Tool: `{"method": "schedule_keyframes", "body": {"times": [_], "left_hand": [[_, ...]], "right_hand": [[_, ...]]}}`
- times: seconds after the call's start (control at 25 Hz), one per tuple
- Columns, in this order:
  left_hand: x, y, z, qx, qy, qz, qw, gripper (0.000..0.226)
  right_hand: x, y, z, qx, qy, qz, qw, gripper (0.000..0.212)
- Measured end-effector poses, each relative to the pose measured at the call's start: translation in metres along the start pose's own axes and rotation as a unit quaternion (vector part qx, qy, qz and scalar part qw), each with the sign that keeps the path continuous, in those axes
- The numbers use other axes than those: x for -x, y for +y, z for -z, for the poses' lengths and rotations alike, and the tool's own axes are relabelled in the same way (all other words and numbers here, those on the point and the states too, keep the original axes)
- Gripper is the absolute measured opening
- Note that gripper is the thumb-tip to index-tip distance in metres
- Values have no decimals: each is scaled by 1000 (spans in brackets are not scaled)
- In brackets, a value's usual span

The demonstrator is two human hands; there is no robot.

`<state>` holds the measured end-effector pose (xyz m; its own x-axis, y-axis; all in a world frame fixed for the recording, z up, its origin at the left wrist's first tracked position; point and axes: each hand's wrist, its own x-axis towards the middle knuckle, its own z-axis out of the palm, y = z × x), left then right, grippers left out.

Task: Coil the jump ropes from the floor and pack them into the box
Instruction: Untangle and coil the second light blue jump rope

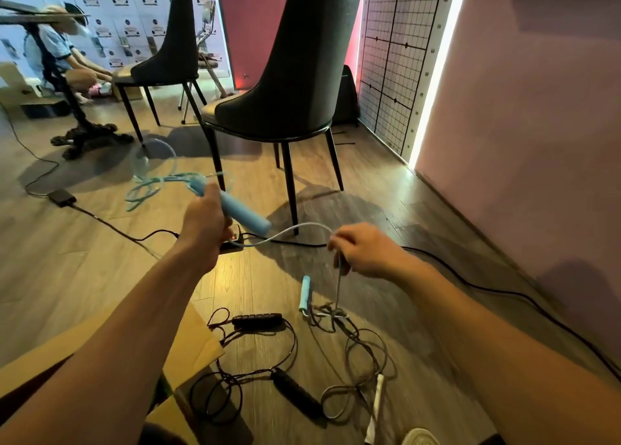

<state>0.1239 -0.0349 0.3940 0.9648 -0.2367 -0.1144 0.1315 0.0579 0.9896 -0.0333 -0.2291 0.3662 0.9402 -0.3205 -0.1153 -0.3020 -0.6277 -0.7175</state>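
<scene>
My left hand [205, 224] grips a light blue jump rope handle [247, 214], with blurred coils of its blue cord [158, 184] swinging out beyond the hand. A stretch of cord [295, 230] arcs across to my right hand [364, 251], which pinches it; the cord drops down to the second blue handle [305, 292] on the floor. A black jump rope [258, 354] with two black handles lies loose on the floor below. A grey rope with white handles [364, 370] is tangled beside it. The cardboard box [188, 337] shows its open flaps at the lower left.
Two dark chairs [285, 85] stand ahead on the wooden floor. A black power cable [487, 286] and a power strip run across the floor. A person crouches at the far left beside a table base [84, 135]. A pink wall [521, 142] closes the right side.
</scene>
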Motion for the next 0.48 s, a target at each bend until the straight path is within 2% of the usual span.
{"method": "schedule_keyframes", "body": {"times": [0.08,0.16,0.2,0.28,0.32,0.4,0.48], "left_hand": [[-1,-19,-3,-171,-61,20,983,24],[8,-27,-9,-274,-191,51,941,22],[15,-28,-15,-290,-258,58,920,23],[32,-27,-28,-248,-347,76,901,26],[38,-25,-34,-209,-357,93,906,26],[41,-17,-39,-116,-325,146,927,26],[36,-10,-41,-24,-310,171,935,37]], "right_hand": [[2,-19,10,-106,112,40,987,25],[4,-32,9,-132,130,69,980,28],[4,-35,3,-123,128,75,981,28],[1,-35,-7,-99,153,68,981,29],[-2,-33,-8,-99,176,57,978,29],[-5,-29,-6,-120,194,32,973,29],[-4,-25,-4,-149,182,7,972,31]]}}
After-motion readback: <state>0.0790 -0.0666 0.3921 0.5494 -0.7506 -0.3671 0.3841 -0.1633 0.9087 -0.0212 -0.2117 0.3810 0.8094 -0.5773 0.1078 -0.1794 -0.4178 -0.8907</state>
